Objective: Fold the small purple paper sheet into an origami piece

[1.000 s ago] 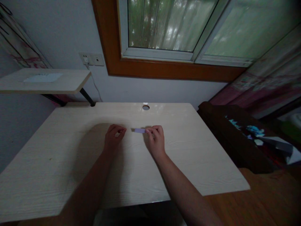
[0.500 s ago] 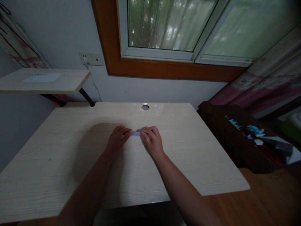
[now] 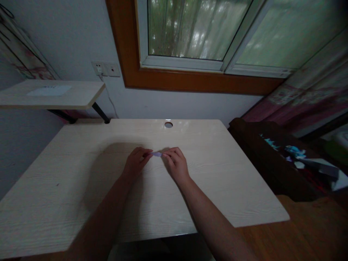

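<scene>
A small folded strip of pale purple paper (image 3: 157, 154) lies just above the middle of a light wooden desk (image 3: 81, 181). My left hand (image 3: 135, 163) pinches its left end with curled fingers. My right hand (image 3: 176, 164) pinches its right end in the same way. Only a short stretch of the paper shows between the two sets of fingertips. Both forearms reach in from the bottom edge of the view.
A round cable hole (image 3: 168, 124) sits near the desk's far edge. A raised shelf (image 3: 51, 94) with a white sheet stands at the left. Wall sockets (image 3: 106, 69) and a window (image 3: 203, 32) are behind. A dark cabinet (image 3: 272, 159) with coloured paper scraps stands at the right.
My left hand moved right and took hold of the strip's left end. My right hand shifted slightly left with the paper, so both hands now pinch it between them.
</scene>
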{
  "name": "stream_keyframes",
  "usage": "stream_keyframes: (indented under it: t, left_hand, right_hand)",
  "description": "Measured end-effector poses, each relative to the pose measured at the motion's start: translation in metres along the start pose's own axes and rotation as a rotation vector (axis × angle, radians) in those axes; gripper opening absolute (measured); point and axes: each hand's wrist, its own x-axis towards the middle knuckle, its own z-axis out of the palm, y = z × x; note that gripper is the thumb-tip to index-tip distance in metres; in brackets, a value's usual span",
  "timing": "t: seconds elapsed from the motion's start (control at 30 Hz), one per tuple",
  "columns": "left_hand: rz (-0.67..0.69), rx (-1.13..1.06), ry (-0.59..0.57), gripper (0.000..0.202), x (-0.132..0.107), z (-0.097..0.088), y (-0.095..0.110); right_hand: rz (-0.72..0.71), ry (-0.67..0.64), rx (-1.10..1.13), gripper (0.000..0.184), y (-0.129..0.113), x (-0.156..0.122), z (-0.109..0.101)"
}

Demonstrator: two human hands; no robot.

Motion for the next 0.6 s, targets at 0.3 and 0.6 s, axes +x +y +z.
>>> stream_keyframes:
  t: [0.3, 0.6]
  left_hand:
    - [0.023, -0.032, 0.005, 0.017, -0.0003, 0.0011, -0.0028]
    - [-0.005, -0.05, 0.007, 0.019, 0.0012, -0.0013, -0.0018]
  right_hand:
    - [-0.002, -0.011, 0.03, 0.016, -0.001, 0.0004, -0.0005]
    - [0.031, 0.005, 0.045, 0.015, -0.0059, 0.003, -0.0032]
